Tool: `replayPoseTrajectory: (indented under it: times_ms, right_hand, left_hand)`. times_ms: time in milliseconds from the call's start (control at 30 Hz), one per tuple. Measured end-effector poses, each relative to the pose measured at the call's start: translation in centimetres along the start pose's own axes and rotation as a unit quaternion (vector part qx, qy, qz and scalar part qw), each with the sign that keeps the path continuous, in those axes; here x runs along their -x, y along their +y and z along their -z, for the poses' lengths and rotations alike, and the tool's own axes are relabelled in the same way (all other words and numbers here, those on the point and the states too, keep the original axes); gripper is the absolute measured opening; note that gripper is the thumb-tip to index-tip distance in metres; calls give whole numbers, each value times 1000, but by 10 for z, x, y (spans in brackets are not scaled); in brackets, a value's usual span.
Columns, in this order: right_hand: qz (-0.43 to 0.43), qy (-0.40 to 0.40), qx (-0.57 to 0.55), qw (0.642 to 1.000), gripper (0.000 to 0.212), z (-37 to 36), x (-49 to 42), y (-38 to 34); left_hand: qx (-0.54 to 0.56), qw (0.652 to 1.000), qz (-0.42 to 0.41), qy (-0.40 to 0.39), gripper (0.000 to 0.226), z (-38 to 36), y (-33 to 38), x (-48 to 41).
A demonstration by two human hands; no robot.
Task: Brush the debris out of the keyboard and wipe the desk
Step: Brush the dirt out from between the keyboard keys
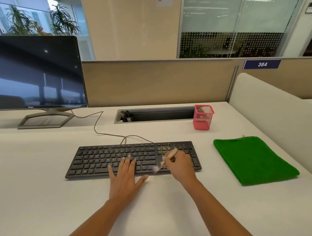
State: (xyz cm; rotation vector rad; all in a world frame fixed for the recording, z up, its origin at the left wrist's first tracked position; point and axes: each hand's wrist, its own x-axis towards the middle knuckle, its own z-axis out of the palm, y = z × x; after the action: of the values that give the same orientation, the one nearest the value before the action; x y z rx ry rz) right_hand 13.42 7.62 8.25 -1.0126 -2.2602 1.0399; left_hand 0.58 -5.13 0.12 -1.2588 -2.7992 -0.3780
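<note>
Left hand (125, 176): fingers flat, spread on keyboard (103, 160) front.
Right hand (180, 163): grips brush (167, 156) over keyboard's right side.
Cloth (254, 159): right of keyboard.

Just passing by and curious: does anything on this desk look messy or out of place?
Yes. Yellowish crumbs are scattered over the right-hand keys of the keyboard, just beyond the right hand, which holds a small brush. That patch looks dirty against the otherwise black keys. Nothing else stands out.
</note>
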Motion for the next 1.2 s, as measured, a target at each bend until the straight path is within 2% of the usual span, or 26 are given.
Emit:
replayPoseTrajectory:
  times_ms: [100, 200, 300, 367, 467, 600, 667, 733, 800, 933, 1100, 1200]
  right_hand:
    - [2, 29, 46, 999, 24, 11, -8, 5]
    - [5, 47, 26, 999, 26, 20, -21, -1]
    - [20, 4, 24, 999, 25, 15, -28, -8]
    - [33, -33, 67, 997, 24, 10, -30, -7]
    - [38, -29, 105, 993, 21, 17, -36, -4]
    - [26, -7, -5, 1000, 22, 26, -46, -8]
    - [25, -38, -16, 999, 21, 19, -46, -10]
    - [38, -80, 45, 995, 25, 11, -45, -9]
    - [41, -81, 98, 991, 26, 11, -45, -9]
    - [49, -33, 87, 994, 27, 16, -46, -14]
    - [29, -121, 114, 986, 24, 12, -40, -11]
    - [16, -103, 110, 989, 22, 22, -52, -11]
  left_hand:
    - [5, 1000, -7, 14, 124, -4, 7, -7]
    - [-3, 1000, -8, 13, 129, 0, 16, -13]
    - [-18, 1000, -4, 4, 129, -1, 20, -21]
    - [-6, 1000, -4, 18, 125, -5, 20, -27]
    - [4, 999, -4, 35, 118, -10, 18, -29]
    - [2, 999, 1, 42, 115, -12, 18, -27]
    - [-4, 999, 7, 33, 118, -12, 18, -27]
    - [-5, 999, 10, 37, 119, -11, 18, -28]
    - [-4, 999, 13, 33, 119, -10, 18, -27]
    - [11, 999, 14, 43, 117, -11, 19, -27]
    - [27, 998, 8, 51, 113, -13, 18, -27]
    - [31, 998, 8, 53, 111, -12, 19, -27]
